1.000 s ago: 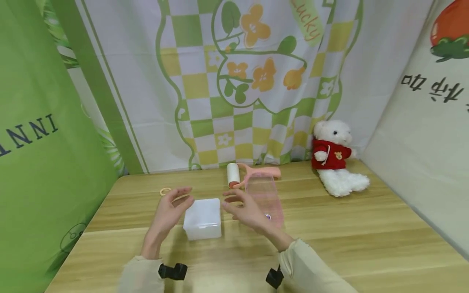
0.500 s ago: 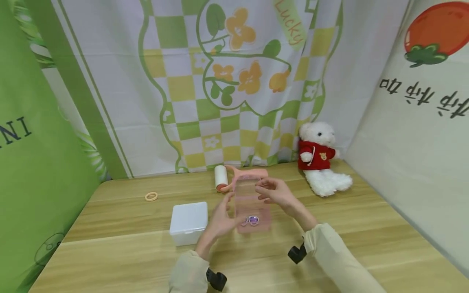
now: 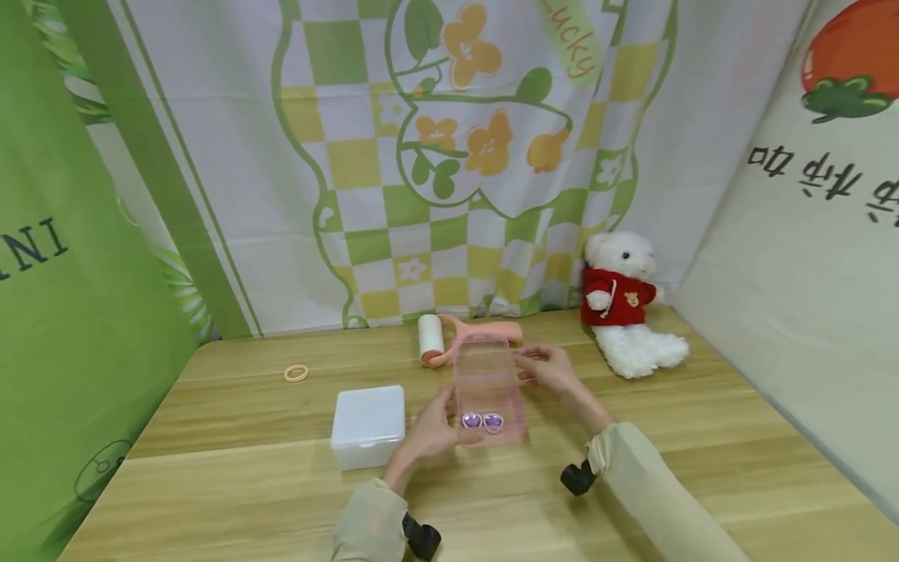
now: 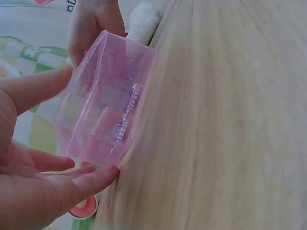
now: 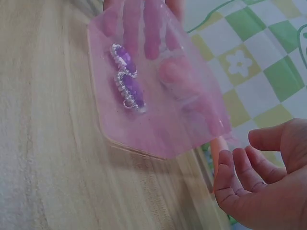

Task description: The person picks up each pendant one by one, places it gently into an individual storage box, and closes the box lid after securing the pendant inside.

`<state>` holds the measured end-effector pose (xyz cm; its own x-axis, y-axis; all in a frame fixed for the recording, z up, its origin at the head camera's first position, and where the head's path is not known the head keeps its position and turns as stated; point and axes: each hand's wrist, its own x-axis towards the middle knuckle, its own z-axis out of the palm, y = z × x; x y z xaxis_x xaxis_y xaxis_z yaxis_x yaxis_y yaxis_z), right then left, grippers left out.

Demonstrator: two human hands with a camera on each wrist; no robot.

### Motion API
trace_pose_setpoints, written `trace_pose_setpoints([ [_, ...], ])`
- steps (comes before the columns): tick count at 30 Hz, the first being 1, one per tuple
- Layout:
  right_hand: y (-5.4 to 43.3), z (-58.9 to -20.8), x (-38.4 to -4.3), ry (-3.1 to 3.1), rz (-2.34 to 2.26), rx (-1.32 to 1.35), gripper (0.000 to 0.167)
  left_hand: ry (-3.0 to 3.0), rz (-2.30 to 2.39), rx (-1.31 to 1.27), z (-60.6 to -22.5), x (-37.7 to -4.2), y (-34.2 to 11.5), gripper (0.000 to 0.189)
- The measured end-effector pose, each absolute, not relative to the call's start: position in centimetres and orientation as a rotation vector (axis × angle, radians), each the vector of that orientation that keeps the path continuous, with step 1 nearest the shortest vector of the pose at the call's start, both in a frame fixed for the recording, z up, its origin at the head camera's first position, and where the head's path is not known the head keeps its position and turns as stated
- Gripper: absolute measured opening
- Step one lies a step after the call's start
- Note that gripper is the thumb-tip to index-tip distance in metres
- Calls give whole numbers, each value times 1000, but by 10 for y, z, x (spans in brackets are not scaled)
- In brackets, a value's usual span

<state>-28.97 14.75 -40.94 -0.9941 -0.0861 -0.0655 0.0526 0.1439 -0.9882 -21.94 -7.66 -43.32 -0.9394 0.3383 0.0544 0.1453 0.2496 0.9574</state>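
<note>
A see-through pink box [image 3: 486,394] lies on the wooden table, and a small glasses-shaped piece [image 3: 494,422] with purple lenses and beaded rims sits inside near its front end. My left hand [image 3: 437,429] is at the box's front left corner. Its thumb and fingers are spread around that corner, with fingertips right at the pink wall in the left wrist view. Some of its fingers show through the pink plastic [image 5: 153,124] in the right wrist view. Beside the box's right side is my right hand [image 3: 551,371], its fingers loosely bent and holding nothing.
A white lidded box [image 3: 368,425] stands left of my left hand. Behind the pink box lies a lint roller [image 3: 431,339] with a peach handle. A pale orange ring [image 3: 296,373] lies at the back left; a white teddy bear [image 3: 614,297] in red sits at the back right.
Both hands have moved right, from beside the white lidded box to the pink box. Over the last half second they have settled closer to its sides. The head view has shifted too.
</note>
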Motion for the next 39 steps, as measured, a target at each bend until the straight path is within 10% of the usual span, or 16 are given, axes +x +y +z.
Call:
trace_pose_setpoints([
  [24,155,-403,-283,2190,-2045,-91,32,2374,1773,367,-434,-218,-72,85],
  [31,153,-415,-260,2164,-2180,-213,21,2396,1933,211,-434,-217,-68,54],
  [39,156,-423,-229,1905,-2161,-228,50,2201,2106,147,-428,-217,-68,48],
])
